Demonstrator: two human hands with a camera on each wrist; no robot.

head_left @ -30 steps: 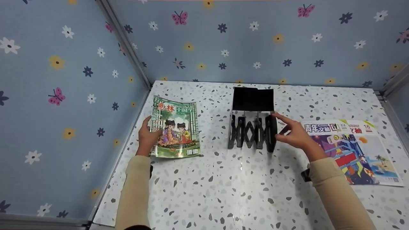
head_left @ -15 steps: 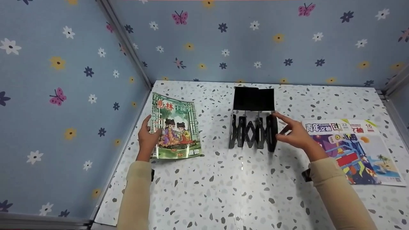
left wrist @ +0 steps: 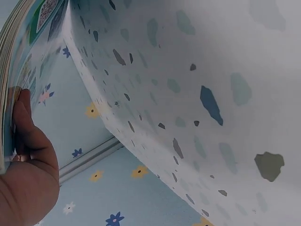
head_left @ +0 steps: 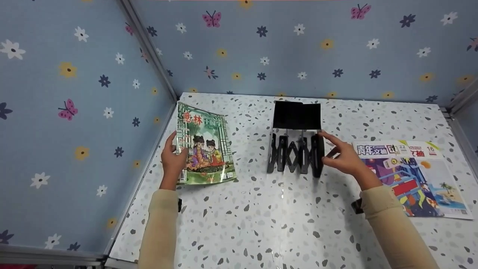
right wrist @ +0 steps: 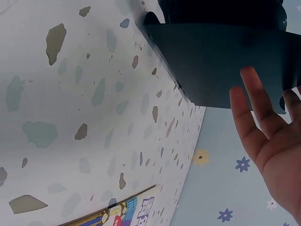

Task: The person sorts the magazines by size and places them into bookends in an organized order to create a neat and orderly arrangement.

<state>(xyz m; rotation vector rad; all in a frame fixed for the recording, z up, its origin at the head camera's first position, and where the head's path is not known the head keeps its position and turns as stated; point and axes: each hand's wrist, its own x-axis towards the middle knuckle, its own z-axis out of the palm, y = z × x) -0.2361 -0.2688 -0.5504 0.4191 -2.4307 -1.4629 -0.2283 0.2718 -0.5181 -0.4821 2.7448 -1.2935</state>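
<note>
My left hand [head_left: 174,158] grips a green magazine [head_left: 205,149] by its left edge, thumb on the cover and fingers behind. The cover shows two cartoon children and is tilted and slightly bowed; in the left wrist view the pages [left wrist: 11,61] rise beside the fingers. A black expandable bookend [head_left: 297,116] with accordion-like crossed bars stands on the table. At its right end panel, my right hand [head_left: 343,155] holds on with thumb and index finger. The right wrist view has two other fingers extended along the panel [right wrist: 211,61].
Two overlapping magazines [head_left: 444,179] lie at the right of the speckled white table [head_left: 239,224], partly under the right forearm. Flowered blue panels [head_left: 239,45] close off the back and the left side [head_left: 93,123].
The green magazine has shifted slightly upward in the head view, and its cover leans differently. My right hand and the bookend have stayed in place.
</note>
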